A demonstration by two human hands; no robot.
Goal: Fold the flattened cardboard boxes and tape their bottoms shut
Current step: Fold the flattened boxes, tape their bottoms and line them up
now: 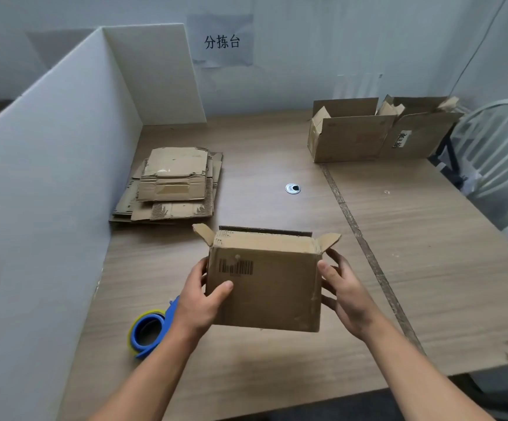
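A small erected cardboard box [272,287] with a barcode on its near face is held just above the wooden table [429,268], its top flaps open. My left hand [199,302] grips its left side, thumb on the near face. My right hand [345,294] clasps its right side. A stack of flattened cardboard boxes [170,185] lies at the back left. A blue and yellow tape dispenser [152,329] rests on the table beside my left wrist.
Two erected open boxes [380,132] stand at the back right. A white partition [49,192] walls the left side. A white chair [499,153] sits off the right edge. A round metal grommet [293,188] is set in the table's middle.
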